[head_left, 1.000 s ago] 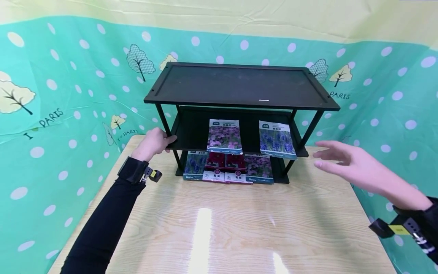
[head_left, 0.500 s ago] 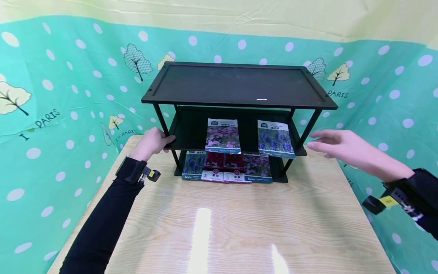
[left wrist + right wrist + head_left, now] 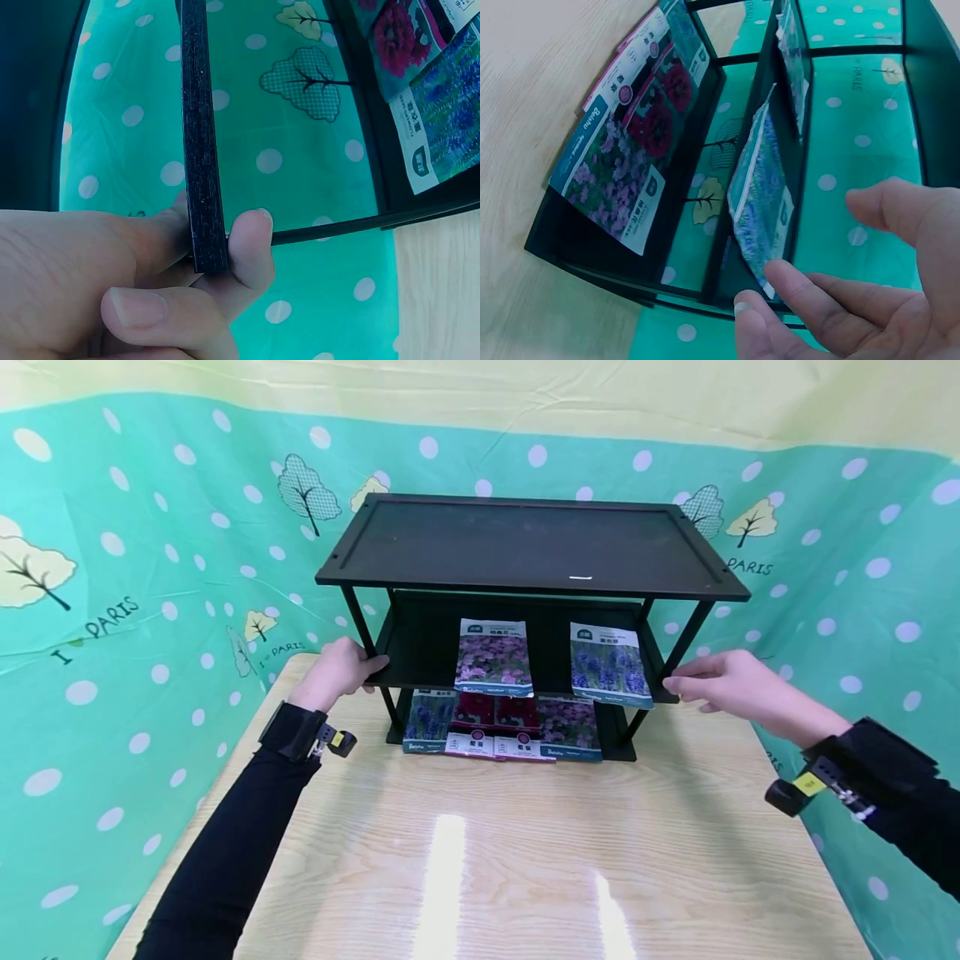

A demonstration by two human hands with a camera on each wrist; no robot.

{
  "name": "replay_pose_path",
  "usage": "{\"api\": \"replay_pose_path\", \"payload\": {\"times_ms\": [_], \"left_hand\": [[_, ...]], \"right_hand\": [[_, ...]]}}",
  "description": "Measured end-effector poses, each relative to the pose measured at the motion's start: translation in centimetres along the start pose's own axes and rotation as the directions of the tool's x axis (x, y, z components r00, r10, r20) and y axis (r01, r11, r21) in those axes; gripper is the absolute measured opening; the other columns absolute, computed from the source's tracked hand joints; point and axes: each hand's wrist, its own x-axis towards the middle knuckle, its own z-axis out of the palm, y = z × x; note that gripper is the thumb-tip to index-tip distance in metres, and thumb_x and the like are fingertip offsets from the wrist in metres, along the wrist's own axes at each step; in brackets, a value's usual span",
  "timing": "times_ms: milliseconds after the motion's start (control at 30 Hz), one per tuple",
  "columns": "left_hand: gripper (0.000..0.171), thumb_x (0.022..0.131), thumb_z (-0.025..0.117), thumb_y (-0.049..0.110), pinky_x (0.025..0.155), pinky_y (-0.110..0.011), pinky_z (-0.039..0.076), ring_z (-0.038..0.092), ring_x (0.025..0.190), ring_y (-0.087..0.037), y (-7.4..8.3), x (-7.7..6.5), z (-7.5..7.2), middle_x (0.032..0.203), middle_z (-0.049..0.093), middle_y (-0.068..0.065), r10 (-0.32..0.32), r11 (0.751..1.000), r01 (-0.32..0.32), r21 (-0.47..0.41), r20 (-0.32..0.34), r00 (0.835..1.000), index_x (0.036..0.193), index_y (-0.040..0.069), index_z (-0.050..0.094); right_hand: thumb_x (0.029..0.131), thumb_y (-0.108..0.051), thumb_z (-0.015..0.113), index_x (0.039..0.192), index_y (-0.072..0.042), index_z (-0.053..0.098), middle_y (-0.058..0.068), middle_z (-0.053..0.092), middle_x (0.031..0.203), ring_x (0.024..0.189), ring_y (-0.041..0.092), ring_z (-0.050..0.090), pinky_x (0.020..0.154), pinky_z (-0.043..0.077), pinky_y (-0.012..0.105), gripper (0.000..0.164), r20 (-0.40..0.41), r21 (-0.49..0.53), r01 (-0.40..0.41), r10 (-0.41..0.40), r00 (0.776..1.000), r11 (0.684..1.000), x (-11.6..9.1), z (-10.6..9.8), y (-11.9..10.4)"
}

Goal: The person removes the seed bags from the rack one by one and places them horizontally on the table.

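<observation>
A black three-tier shelf rack (image 3: 525,547) stands on the table. My left hand (image 3: 337,677) grips the left end of its middle shelf (image 3: 416,647), thumb on top and fingers underneath. At the shelf's right front corner is my right hand (image 3: 731,685); in the right wrist view its thumb is spread from the fingers (image 3: 810,300), whose tips overlap the corner. Two seed packets lie on the middle shelf: one with pink flowers (image 3: 491,660), one with blue-purple flowers (image 3: 609,667). Below are a blue-flower packet (image 3: 429,722), two red-flower packets (image 3: 472,718) and a pink-flower packet (image 3: 568,727).
The wooden table (image 3: 525,827) extends in front of the rack. A green dotted curtain (image 3: 187,527) hangs behind and along both sides. A small white mark (image 3: 580,577) shows near the top shelf's front edge. Several packets jut past the shelf fronts.
My right hand has moved left to the middle shelf's right corner. My left hand stays at the left end; the rack and packets keep their places.
</observation>
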Motion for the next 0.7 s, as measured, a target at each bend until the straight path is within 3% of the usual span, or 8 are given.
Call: {"api": "replay_pose_path", "payload": {"times_ms": [333,700], "left_hand": [[0.045,0.108,0.056,0.033,0.054,-0.030,0.032,0.049,0.047,-0.015,0.1,-0.1,0.1,0.064,0.073,-0.004,0.009,1.000,-0.009,-0.003,-0.010,1.000,0.095,-0.005,0.077],[0.045,0.107,0.056,0.034,0.054,-0.030,0.032,0.050,0.048,-0.017,0.1,-0.2,0.1,0.064,0.073,-0.005,-0.008,1.000,0.008,-0.009,-0.014,1.000,0.095,-0.004,0.077]], "right_hand": [[0.107,-0.028,0.057,0.132,0.009,0.063,0.025,0.071,0.124,0.105,0.027,0.071,0.089,0.060,0.045,0.045,0.054,0.079,0.008,-0.012,0.998,0.997,1.1,1.1,1.1],[0.106,-0.025,0.059,0.128,0.013,0.064,0.010,0.078,0.102,0.095,0.019,0.073,0.088,0.060,0.042,0.044,0.084,0.165,-0.037,0.023,0.996,0.986,2.1,2.0,1.5]]}}
